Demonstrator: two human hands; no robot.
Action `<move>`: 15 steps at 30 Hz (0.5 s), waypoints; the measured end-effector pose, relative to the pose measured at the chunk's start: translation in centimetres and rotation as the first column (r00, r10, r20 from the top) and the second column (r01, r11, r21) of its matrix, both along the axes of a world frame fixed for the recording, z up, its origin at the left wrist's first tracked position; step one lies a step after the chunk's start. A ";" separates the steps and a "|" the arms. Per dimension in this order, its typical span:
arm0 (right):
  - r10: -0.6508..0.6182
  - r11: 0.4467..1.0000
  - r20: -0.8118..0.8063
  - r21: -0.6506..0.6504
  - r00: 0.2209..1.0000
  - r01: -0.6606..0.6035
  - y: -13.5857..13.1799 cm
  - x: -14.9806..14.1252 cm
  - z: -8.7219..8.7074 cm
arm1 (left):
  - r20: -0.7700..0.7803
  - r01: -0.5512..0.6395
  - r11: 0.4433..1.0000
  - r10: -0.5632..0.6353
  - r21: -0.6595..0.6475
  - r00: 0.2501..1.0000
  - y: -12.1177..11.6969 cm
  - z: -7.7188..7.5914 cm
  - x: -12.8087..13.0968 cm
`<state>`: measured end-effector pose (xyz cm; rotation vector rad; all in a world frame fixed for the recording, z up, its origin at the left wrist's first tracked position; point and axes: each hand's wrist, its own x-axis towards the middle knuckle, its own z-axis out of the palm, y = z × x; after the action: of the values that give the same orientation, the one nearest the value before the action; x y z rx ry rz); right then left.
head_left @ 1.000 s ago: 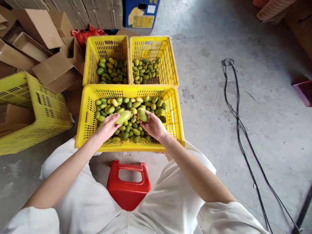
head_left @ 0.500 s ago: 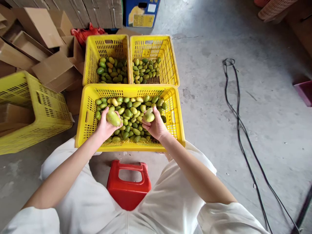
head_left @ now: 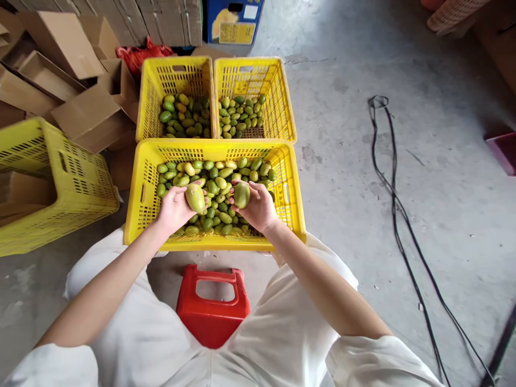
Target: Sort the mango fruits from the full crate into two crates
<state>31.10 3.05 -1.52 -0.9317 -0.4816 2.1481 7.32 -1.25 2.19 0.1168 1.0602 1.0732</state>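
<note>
My left hand (head_left: 176,210) cradles a yellow-green mango (head_left: 195,198), its fingers curled around the underside. A greener mango (head_left: 242,194) rests in my right hand (head_left: 261,208), gripped between thumb and fingers. Both hands are held apart above a yellow plastic crate (head_left: 213,248) in front of me. Inside that crate lie many loose green and yellowish mangoes (head_left: 221,183), partly covered by my hands. Behind it stand two more yellow crates, a left one (head_left: 144,102) and a right one (head_left: 284,102), each with mangoes on the bottom.
A red plastic stool (head_left: 213,322) sits between my knees. To the left, another yellow crate (head_left: 86,177) holds cardboard, near a heap of cardboard boxes (head_left: 91,115). A blue printed carton (head_left: 234,21) stands at the back. A black cable (head_left: 393,191) runs along the concrete floor on the right.
Both mangoes have been turned in my hands and now show different faces. My right hand has opened its grip slightly and shifted a little left; the crates have not moved.
</note>
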 end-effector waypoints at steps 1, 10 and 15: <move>0.001 1.000 -0.015 0.007 1.000 -0.001 0.1 0.0 -0.1 | -0.005 0.007 1.000 -0.007 -0.005 1.000 0.0 -0.2 0.0; 0.001 0.999 0.038 0.032 0.999 -0.002 -0.4 -0.6 0.4 | -0.204 0.189 0.981 -0.175 0.052 0.963 -0.5 -1.3 -0.1; -0.026 1.000 0.050 0.015 0.998 0.025 -0.6 -0.7 0.5 | -0.204 0.155 0.987 -0.145 0.032 0.968 -0.6 -0.2 0.1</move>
<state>30.43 2.48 -0.98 -0.9811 -0.5067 2.1001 7.41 -1.87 1.95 0.3453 1.1876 0.9634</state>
